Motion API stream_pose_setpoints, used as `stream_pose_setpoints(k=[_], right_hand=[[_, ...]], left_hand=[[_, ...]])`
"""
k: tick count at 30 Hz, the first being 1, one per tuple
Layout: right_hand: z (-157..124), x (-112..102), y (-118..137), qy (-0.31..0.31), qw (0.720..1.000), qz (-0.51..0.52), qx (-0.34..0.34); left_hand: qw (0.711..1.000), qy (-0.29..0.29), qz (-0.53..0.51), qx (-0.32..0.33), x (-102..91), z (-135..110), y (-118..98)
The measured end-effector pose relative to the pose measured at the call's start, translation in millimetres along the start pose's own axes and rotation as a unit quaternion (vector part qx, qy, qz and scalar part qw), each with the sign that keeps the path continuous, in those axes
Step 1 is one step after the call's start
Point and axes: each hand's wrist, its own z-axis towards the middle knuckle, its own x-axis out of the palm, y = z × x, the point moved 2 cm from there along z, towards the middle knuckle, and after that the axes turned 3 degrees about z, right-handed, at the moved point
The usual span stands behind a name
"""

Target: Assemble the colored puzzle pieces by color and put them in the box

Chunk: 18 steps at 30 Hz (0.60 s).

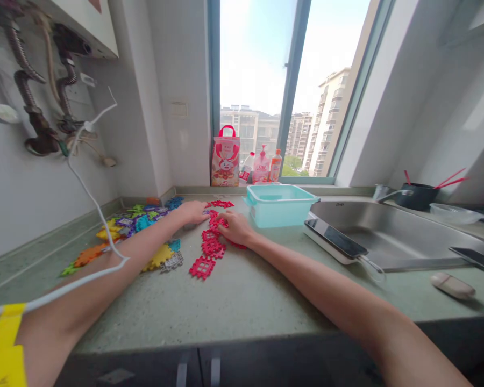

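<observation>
My left hand (pixel 193 213) lies low over the counter, fingers stretched to the right and apart, their tips at the upper part of a run of red interlocking plastic building pieces. My right hand (pixel 234 228) has its fingers bent around a red building piece (pixel 223 222) in the same run. Toward me, more red building pieces (pixel 213 247) lie overlapping, and one square red frame piece (pixel 202 267) is nearest. To the left, partly behind my left forearm, is a heap of mixed building pieces (pixel 125 222), with a yellow gear-edged piece (pixel 160 257) beside that forearm.
A turquoise plastic bin (pixel 282 209) stands right of my hands. Beyond it are a phone on a white box (pixel 334 242) and a steel sink (pixel 371 226). A white cable (pixel 84 278) crosses my left forearm. Bottles (pixel 262 165) and a pink bag (pixel 225 161) line the windowsill.
</observation>
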Motion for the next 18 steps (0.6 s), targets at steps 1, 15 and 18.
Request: stream_pose_setpoints(k=[1, 15, 18], right_hand=[[1, 1, -1, 0.004, 1.000, -0.007, -0.003], [4, 4, -3, -0.023, 0.999, 0.024, -0.033], [8, -1, -10, -0.045, 0.997, 0.067, -0.020]], left_hand=[[1.000, 0.004, 0.011, -0.009, -0.7, -5, 5], [0.998, 0.031, -0.023, 0.044, 12.7, -123, -25], [0.999, 0.020, -0.038, 0.026, 16.2, -123, -15]])
